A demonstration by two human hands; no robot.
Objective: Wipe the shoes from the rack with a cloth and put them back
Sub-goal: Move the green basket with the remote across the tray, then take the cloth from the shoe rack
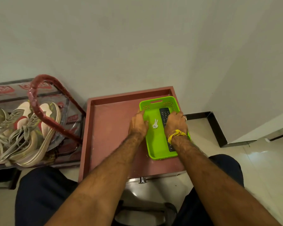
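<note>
Both hands gripped green perforated plastic basket (155,144): left hand (138,123) curled over left rim, right hand (176,122) over right rim. Shoes (23,132), laced, soft fabric, lay far left of left hand on rack (44,97), toes toward wall.

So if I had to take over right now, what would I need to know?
Left hand grips the left side of the green basket; right hand grips its right side, over a black remote inside. Keys lie in the basket too.
The basket sits at the right of the reddish tray top of a small cabinet.
The shoes are on the rack to the left, untouched by either hand.
No cloth is in view.
Done: no wiping that I can see. Left: find a cloth, wipe the shoes, put them back.
</note>
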